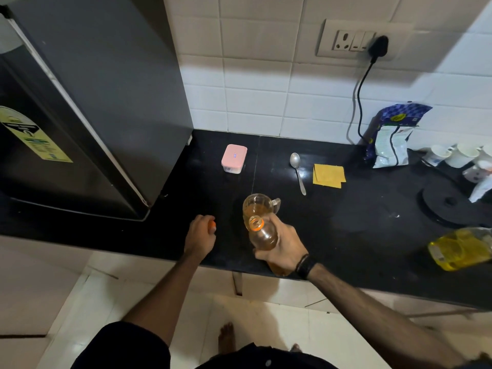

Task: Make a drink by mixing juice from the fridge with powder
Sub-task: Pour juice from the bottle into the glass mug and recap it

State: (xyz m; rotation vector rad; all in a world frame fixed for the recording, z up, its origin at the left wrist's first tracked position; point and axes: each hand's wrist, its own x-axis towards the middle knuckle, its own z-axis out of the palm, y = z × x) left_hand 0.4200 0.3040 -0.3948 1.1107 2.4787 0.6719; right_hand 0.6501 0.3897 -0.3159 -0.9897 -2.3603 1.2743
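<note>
Near the front edge of the black stone bench point(346, 230), right hand point(283, 247) wrapped around a clear plastic bottle of amber juice point(262, 235), tilted, uncapped orange-ringed mouth just at a clear glass mug point(259, 206) partly filled with amber juice. Left hand point(200, 237) beside it, clenched on a small orange cap point(212, 225). Toward the back edge: pink-lidded clear tub point(233, 158), contents unclear; steel spoon point(297, 169); folded yellow cloth point(328, 175). At the right edge, a yellow-filled plastic bottle point(460, 249) on its side.

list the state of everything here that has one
clear plastic juice bottle: uncapped, tilted toward the mug, in the right hand grip
orange bottle cap: off, held in the left hand
clear glass mug: upright, partly filled
pink-lidded plastic box: closed
dark grey fridge: shut
black wall plug: plugged in
</note>
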